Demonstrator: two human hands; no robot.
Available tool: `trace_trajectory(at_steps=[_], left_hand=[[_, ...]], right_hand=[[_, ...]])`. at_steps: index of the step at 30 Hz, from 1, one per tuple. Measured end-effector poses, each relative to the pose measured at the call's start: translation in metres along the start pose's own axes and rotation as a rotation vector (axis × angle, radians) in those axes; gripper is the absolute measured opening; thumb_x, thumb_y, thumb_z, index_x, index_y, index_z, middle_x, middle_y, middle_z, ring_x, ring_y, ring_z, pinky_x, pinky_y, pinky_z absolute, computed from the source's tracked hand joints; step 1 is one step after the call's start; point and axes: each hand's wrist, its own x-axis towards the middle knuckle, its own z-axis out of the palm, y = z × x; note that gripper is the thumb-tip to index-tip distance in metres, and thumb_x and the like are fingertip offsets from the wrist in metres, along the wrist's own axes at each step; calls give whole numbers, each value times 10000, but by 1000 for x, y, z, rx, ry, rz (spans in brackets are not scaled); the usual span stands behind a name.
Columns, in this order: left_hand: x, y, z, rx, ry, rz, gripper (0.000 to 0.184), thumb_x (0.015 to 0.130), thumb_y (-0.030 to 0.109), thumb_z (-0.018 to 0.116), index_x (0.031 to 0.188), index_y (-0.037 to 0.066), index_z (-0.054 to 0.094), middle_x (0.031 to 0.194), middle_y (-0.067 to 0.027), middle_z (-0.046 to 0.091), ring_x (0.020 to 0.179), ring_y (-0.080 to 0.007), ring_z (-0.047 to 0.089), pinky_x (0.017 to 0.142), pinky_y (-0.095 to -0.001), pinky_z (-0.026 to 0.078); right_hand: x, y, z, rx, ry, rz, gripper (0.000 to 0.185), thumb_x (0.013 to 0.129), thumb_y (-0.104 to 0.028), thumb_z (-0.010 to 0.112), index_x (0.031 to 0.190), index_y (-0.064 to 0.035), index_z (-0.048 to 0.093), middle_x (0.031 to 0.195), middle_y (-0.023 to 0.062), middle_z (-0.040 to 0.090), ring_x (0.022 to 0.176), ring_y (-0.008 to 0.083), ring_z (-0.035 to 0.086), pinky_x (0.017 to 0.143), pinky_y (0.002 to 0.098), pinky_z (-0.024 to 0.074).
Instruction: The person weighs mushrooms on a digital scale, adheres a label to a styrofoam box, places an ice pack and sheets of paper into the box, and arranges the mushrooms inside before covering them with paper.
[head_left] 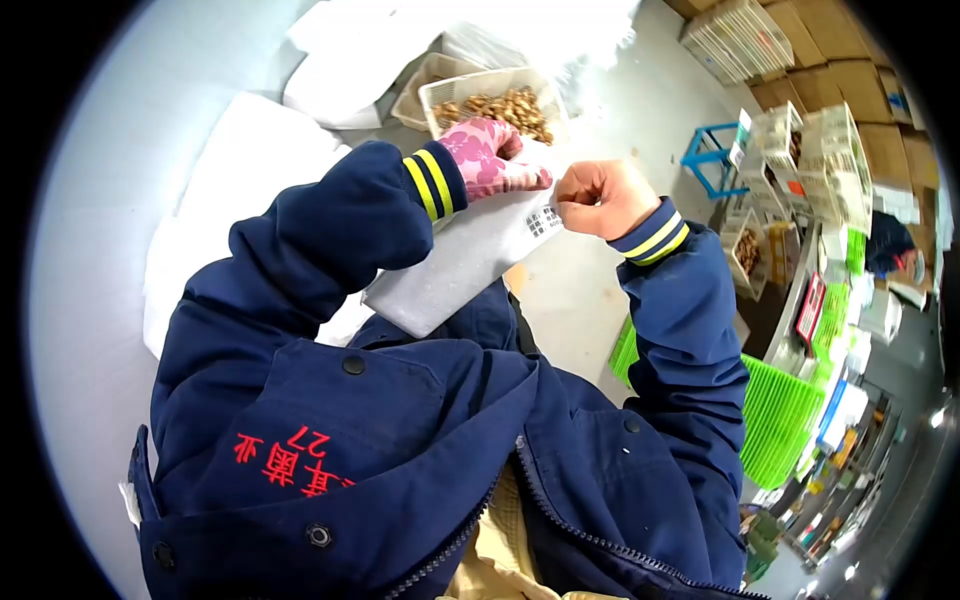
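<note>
A long, flat whitish bag (455,262) with black printed text near its far end lies slanted in front of my jacket. My left hand (492,158), in a pink floral glove, is closed with fingers and thumb pinched at the bag's upper edge. Bare and closed, my right hand (606,198) has its curled fingertips at the bag's printed corner. The two hands are close together but apart. Just beyond the glove stands a cream plastic basket (432,100) of small brown mushrooms (510,108).
White sheeting (235,185) and plastic wrap lie to the left and ahead. On the right are a blue stool frame (712,160), stacked white crates (835,150), a bench and green baskets (775,420). Cardboard boxes (850,70) line the far right.
</note>
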Motion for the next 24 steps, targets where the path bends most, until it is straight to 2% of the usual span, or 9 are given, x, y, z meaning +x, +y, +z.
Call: trace_trajectory(at_steps=[2, 4, 6, 13, 17, 19, 20, 22, 24], left_hand=[[14, 8, 10, 12, -55, 30, 399, 705, 361, 747, 671, 63, 484, 684, -13, 550, 663, -64, 480, 605, -235, 414], [23, 18, 20, -129, -119, 39, 397, 705, 367, 745, 681, 61, 492, 681, -15, 551, 671, -65, 485, 612, -238, 415], [28, 31, 30, -72, -128, 80, 401, 706, 381, 739, 701, 54, 506, 685, -21, 559, 677, -73, 493, 624, -246, 419], [53, 61, 50, 4, -202, 169, 460, 721, 404, 721, 859, -13, 585, 780, -78, 596, 749, -117, 522, 689, -274, 435], [78, 63, 60, -21, -319, 185, 444, 720, 403, 725, 828, -3, 582, 753, -59, 595, 703, -99, 523, 653, -258, 439], [91, 64, 66, -61, -362, 222, 507, 693, 466, 721, 819, -7, 593, 728, -105, 604, 694, -146, 574, 624, -293, 460], [97, 64, 68, -56, -380, 232, 507, 693, 466, 721, 819, -7, 593, 728, -105, 604, 694, -146, 574, 624, -293, 460], [105, 70, 70, -34, -374, 263, 492, 686, 466, 730, 790, 7, 585, 702, -79, 594, 668, -124, 561, 594, -285, 457], [113, 77, 75, -64, -400, 268, 469, 694, 444, 732, 805, 8, 599, 706, -70, 607, 654, -118, 564, 586, -276, 455]], right_hand=[[-15, 6, -6, 17, 58, 11, 57, 715, -13, 613, 766, 11, 605, 607, -5, 539, 555, 44, 459, 504, 203, 386], [-31, 7, -12, -62, 141, -3, 50, 699, -4, 616, 742, 8, 592, 589, -3, 530, 541, 46, 446, 497, 208, 382], [-47, 10, -14, -184, 264, -78, 50, 686, 8, 618, 707, -4, 574, 552, 5, 514, 512, 53, 431, 475, 213, 376], [-79, 24, -20, -292, 493, -86, 78, 665, -30, 651, 702, -16, 584, 529, 41, 523, 474, 87, 473, 477, 223, 404], [-91, 31, -22, -414, 583, -70, 162, 637, -61, 711, 716, -27, 575, 507, 38, 499, 464, 117, 494, 463, 239, 407], [-94, 40, -22, -524, 670, -128, 276, 601, -97, 768, 774, -30, 564, 499, 41, 486, 452, 129, 491, 454, 246, 404], [-95, 44, -22, -523, 686, -114, 276, 601, -97, 768, 774, -30, 564, 499, 41, 486, 452, 129, 491, 454, 246, 404], [-96, 43, -21, -495, 782, 52, 420, 561, -222, 794, 873, -120, 533, 507, -34, 501, 552, 172, 537, 564, 292, 362], [-102, 44, -27, -457, 796, 158, 476, 552, -245, 804, 920, -109, 534, 548, -22, 511, 573, 184, 531, 575, 300, 377]])
